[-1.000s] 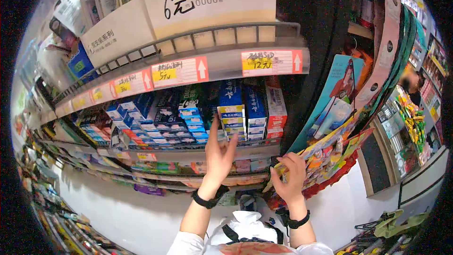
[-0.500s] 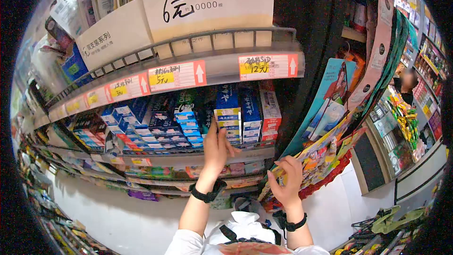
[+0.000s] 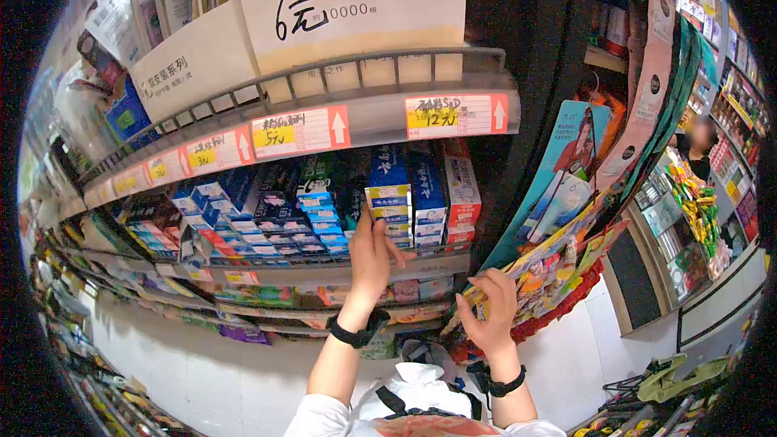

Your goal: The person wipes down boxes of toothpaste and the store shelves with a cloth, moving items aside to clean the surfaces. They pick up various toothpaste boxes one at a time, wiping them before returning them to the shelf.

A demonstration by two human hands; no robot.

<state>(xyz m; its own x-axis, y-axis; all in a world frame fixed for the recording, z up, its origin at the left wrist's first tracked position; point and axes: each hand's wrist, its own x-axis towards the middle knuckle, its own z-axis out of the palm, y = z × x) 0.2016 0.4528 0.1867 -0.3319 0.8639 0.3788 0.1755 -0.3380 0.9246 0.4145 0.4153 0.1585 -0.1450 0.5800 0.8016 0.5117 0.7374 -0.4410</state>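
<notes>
On the shelf, my left hand (image 3: 372, 259) reaches up to a stack of blue and white toothpaste boxes (image 3: 389, 201). Its fingers are stretched out at the stack's lower left side; whether they touch it I cannot tell. Another blue stack (image 3: 429, 214) and a red and white stack (image 3: 461, 210) stand to the right. Left of the hand is a light-blue stack (image 3: 328, 218). My right hand (image 3: 492, 307) is raised beside hanging colourful packets (image 3: 534, 275), its fingers loosely bent and apart with nothing in them. Each wrist has a black band.
Above the boxes runs a shelf edge (image 3: 380, 119) with price tags and a wire rail. A large price sign (image 3: 356, 0) stands behind it. A dark upright post (image 3: 526, 154) borders the shelf at right. Farther right, a person (image 3: 696, 142) is near other goods.
The view has shifted very slightly. Both hands stay in nearly the same places, and the box stacks look unchanged.
</notes>
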